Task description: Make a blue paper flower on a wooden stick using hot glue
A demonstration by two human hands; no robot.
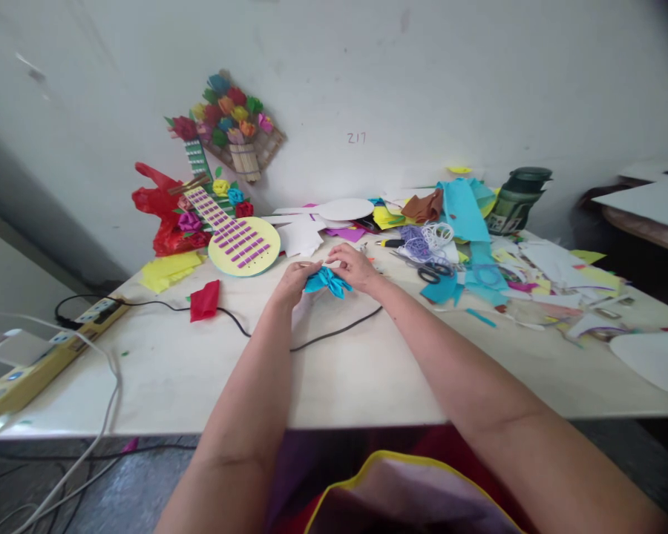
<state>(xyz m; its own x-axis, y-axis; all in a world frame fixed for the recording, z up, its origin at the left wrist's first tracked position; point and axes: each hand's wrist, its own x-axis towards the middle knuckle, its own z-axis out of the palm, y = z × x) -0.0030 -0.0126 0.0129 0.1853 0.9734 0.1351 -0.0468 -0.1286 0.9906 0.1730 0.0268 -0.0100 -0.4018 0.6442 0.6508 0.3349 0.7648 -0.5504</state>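
Setting: appeared to be a craft workroom. Evidence: white worktable [361, 389] stood against a wall [339, 74]; coloured paper scraps [548, 259], scissors [439, 269] and yarn [416, 245] lay strewn at right; a paper-flower bouquet [239, 113] was displayed at far left; a yellow power strip [44, 371] ran along the left edge.

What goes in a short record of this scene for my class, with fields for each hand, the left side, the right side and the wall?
Left hand: grips crumpled blue paper
Right hand: on the same paper, fingertips close to the left hand's
Left side: red paper, yellow guitar shape, power strip
Right side: scissors, purple string, green bottle, paper scraps
Wall: number 217
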